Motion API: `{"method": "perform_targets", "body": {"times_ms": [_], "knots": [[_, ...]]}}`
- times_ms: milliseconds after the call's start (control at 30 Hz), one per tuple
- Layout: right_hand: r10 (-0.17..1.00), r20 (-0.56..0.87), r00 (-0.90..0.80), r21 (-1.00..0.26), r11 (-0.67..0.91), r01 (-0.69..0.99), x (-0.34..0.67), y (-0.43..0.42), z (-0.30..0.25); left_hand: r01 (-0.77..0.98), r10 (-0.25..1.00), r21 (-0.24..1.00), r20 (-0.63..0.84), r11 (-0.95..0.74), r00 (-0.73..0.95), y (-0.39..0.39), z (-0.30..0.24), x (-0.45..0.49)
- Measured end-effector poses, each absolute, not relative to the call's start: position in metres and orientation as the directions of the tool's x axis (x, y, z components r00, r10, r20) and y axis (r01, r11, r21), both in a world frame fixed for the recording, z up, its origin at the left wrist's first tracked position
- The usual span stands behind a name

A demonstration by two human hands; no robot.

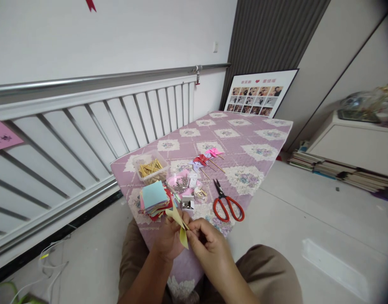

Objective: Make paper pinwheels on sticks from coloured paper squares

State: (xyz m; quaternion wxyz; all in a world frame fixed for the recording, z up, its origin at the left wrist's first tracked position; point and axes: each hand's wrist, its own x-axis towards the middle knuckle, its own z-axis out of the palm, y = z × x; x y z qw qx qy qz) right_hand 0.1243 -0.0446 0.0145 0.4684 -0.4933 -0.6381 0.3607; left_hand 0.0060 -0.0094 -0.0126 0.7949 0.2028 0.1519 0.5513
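Note:
A piece of pale yellow paper (pixel 183 239), with curled and folded edges like a pinwheel, is held upright just over the near end of the table. My left hand (pixel 170 234) grips it from the left, fingers closed behind it. From the right, my right hand (pixel 209 245) pinches close against the paper's middle; whatever lies between its fingertips is too small to make out. Just beyond my hands are a stack of coloured paper squares (pixel 154 194), light blue on top, and a small white box (pixel 188 202) with dark bits in it.
Red-handled scissors (pixel 223 202) lie right of my hands. Further back are a clear tub of wooden sticks (pixel 151 168), a pink dish of small metal pieces (pixel 178 183), a round clear container (pixel 200 193) and finished paper pinwheels (pixel 201 159). A white radiator (pixel 130 118) borders the table's left.

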Motion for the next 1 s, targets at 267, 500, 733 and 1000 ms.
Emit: {"method": "perform_targets", "body": {"times_ms": [267, 500, 733, 1000], "knots": [[0.966, 0.246, -0.083, -0.92, 0.259, 0.293, 0.129, -0.04, 0.01, -0.803, 0.954, 0.522, -0.092, 0.289, 0.284, -0.012, -0.009, 0.011], [0.991, 0.124, -0.054, -0.967, 0.133, 0.216, 0.13, -0.037, 0.002, -0.801, 0.963, 0.545, -0.228, 0.247, 0.142, -0.012, -0.011, 0.017], [0.995, 0.082, -0.057, -0.99, 0.088, 0.107, 0.132, -0.036, -0.008, -0.755, 0.973, 0.621, -0.212, 0.21, 0.096, -0.011, -0.016, 0.018], [0.997, 0.066, -0.039, -0.996, 0.069, 0.063, 0.131, -0.031, -0.019, -0.622, 0.973, 0.76, -0.23, 0.191, 0.018, -0.009, -0.025, 0.02]]}}
